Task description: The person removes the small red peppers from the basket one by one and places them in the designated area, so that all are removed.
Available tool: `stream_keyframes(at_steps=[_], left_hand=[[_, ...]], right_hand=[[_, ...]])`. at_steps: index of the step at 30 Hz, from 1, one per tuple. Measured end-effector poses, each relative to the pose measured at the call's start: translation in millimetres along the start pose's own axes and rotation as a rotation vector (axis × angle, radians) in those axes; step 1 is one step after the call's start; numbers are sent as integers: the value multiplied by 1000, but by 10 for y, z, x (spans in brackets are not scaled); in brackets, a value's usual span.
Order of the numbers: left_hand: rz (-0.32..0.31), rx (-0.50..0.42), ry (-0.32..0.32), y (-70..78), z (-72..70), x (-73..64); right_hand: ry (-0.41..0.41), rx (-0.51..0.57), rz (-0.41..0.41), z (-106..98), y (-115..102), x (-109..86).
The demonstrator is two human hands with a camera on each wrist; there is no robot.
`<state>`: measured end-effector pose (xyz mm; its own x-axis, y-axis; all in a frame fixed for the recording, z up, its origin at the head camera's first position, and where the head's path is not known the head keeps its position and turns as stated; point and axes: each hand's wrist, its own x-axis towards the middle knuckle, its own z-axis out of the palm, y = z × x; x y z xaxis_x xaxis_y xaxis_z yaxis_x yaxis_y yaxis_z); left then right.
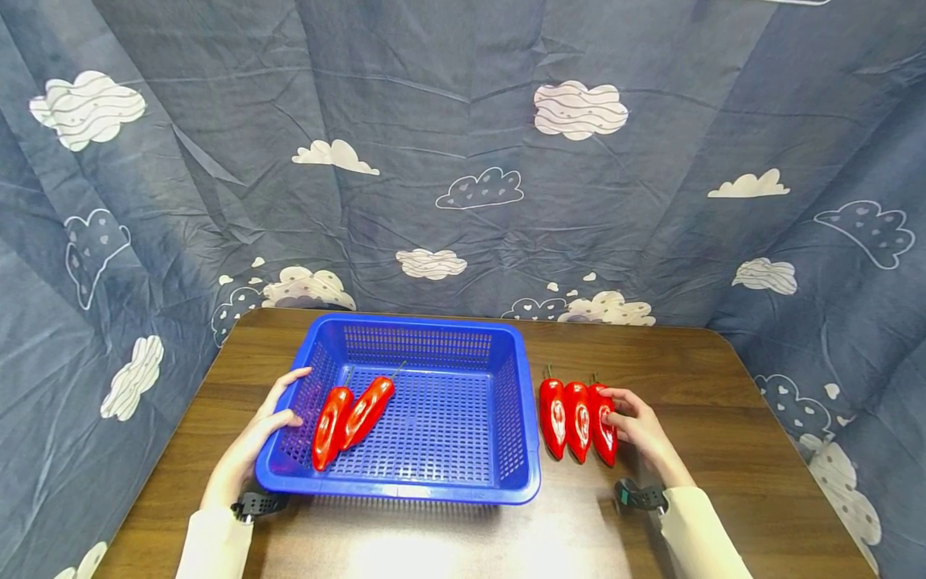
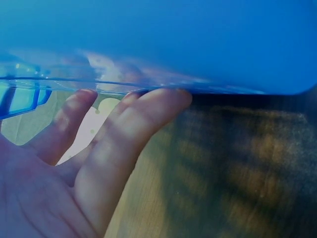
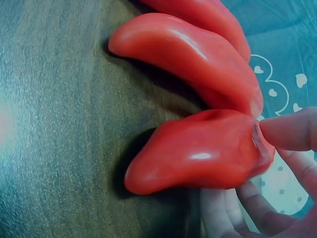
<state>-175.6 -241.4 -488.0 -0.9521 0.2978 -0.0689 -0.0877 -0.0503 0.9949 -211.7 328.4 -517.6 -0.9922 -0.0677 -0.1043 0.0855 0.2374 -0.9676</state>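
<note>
- far left on my feed there's a dark grey-blue curtain (image 1: pixel 470 177) with white clouds, running right along the far side of the table too
- left sleeve (image 1: pixel 213 543) is cream, and I can see a black wrist device (image 1: pixel 262 504) strapped on just past the cuff
- left hand (image 1: pixel 246 446) has hold of the basket's left rim, thumb and fingertips hooked over it, and the left wrist cam gives me fingertips right up against the blue plastic
- blue basket (image 1: pixel 398 490) sits on the brown wood-look table (image 1: pixel 723 450), left of the middle, mesh floor and slotted walls
- inside it, over in the left part, I've got two glossy red peppers: the left pepper (image 1: pixel 332 430) and a slanted pepper (image 1: pixel 369 412) touching it, tips toward the near side, stems far
- just right of the basket three more red ones lie side by side on the wood: first pepper (image 1: pixel 553 418), middle pepper (image 1: pixel 578 420), end pepper (image 1: pixel 603 442), tips near
- right hand (image 1: pixel 640 426) is pinching that end one by its far end, between thumb and fingers, pepper lying at table level
</note>
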Motion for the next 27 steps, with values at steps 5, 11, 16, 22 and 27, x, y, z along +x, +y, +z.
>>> stream_keyframes(at_steps=[5,11,16,22,27], left_hand=[[10,16,2,3,-5,7],[22,30,3,7,-7,8],[7,15,4,8,-2,1],[2,3,3,6,0,1],[-3,-7,1,2,0,-1]], right_hand=[[29,-35,42,43,-130,-36],[59,-42,46,27,-222,-60],[92,-1,-16,-32,-132,-14],[143,-13,-22,-144,179,141],[155,-37,-40,-177,270,200]])
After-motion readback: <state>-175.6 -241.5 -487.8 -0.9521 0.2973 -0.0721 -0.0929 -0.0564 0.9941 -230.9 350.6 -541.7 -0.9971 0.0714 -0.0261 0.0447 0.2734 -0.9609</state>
